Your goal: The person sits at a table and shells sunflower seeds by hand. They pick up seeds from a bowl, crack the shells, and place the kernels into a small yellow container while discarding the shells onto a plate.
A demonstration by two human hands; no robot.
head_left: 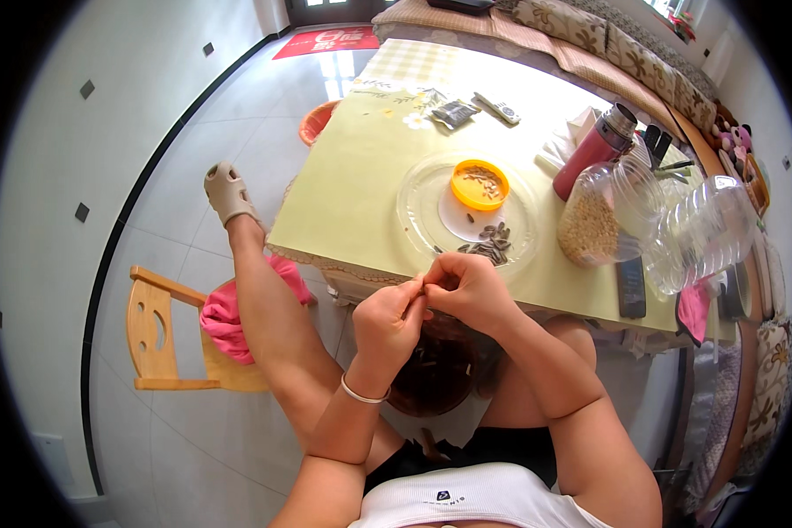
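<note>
My left hand (387,321) and my right hand (468,289) meet fingertip to fingertip just in front of the table edge, pinching a small sunflower seed (418,283) between them. A silver bangle circles my left wrist. Just beyond the hands, a heap of dark sunflower seeds (491,244) lies on a clear glass plate (422,198). An orange lid (480,184) with several shelled kernels sits in the plate's middle. Below my hands, between my knees, is a dark brown bowl (438,370) with shells.
The yellow-green table (352,176) also carries a clear jar of grain (600,216), an empty clear jar (704,231), a red thermos (594,150), a remote (498,107), a phone (630,286). A wooden stool (163,334) with pink cloth (229,312) stands left, under my raised leg.
</note>
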